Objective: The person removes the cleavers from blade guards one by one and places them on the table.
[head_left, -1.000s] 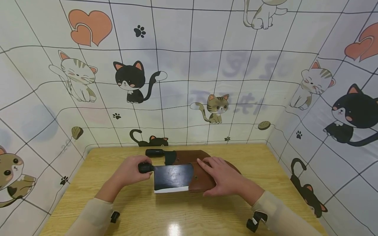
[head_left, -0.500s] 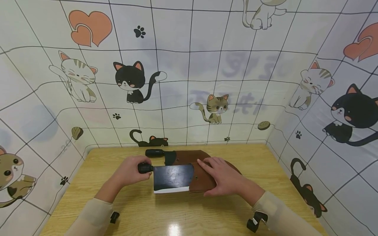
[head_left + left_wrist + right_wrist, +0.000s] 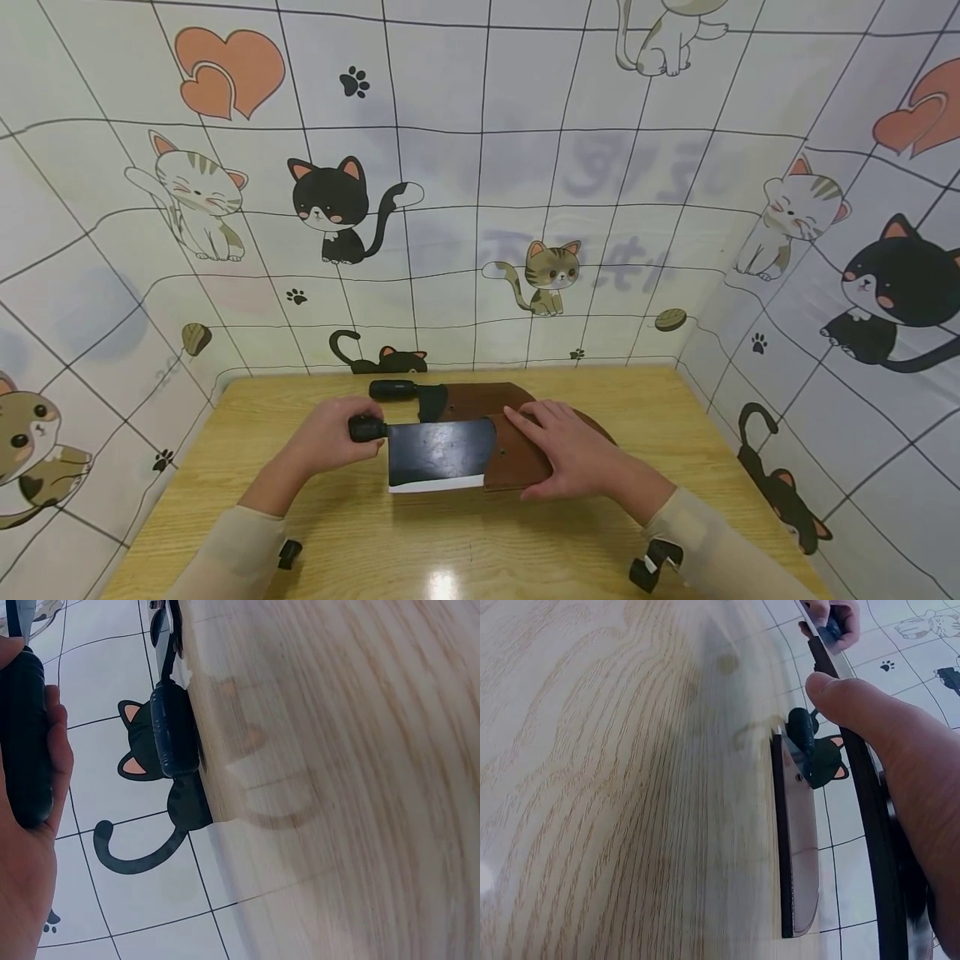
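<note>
A cleaver point(image 3: 437, 452) with a dark wide blade and a pale edge is held over the table in the head view. My left hand point(image 3: 332, 435) grips its black handle point(image 3: 28, 742), fingers wrapped round it. The right part of the blade is inside a brown leather sheath point(image 3: 516, 460). My right hand point(image 3: 576, 450) holds this sheath from the right, its thumb near the lower edge and fingers near the top. In the right wrist view the thumb lies against the sheath's dark rim point(image 3: 871, 817). The blade's far end is hidden by leather.
Behind, a second black-handled knife point(image 3: 393, 389) lies in its own brown sheath point(image 3: 476, 396) near the back of the wooden table point(image 3: 360, 533). A wall covering point(image 3: 450, 167) with cartoon cats rises at the back and both sides.
Left hand and cleaver have shifted slightly left, right hand and sheath slightly right, so a little more of the blade shows. The knife behind stays put.
</note>
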{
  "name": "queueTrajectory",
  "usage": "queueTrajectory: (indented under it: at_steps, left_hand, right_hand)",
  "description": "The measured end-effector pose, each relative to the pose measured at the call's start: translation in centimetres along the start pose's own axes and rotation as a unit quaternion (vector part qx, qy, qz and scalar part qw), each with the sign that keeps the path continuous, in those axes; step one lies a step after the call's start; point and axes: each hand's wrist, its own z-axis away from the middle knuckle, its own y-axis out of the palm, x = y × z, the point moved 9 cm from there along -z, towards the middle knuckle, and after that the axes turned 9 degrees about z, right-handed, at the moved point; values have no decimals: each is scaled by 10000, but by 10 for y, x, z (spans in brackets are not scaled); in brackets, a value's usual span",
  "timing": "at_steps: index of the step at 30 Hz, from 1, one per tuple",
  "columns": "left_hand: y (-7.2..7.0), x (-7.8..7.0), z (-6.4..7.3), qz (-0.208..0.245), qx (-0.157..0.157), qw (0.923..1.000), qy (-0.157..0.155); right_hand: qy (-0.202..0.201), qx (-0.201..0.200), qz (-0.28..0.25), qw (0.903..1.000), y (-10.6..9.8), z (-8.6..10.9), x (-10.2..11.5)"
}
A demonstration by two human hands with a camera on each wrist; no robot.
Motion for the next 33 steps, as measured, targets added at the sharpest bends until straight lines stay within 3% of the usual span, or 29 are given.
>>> queueTrajectory:
  at_steps: [16,33]
  left_hand:
    - [-1,3,2,138,-14,9999,36]
    - [-2,17,5,58,-24,9999,-78]
  right_hand:
    - [5,-3,-21,10000,-2,4,-1]
    - [113,-15,-35,9999,5,11,-14]
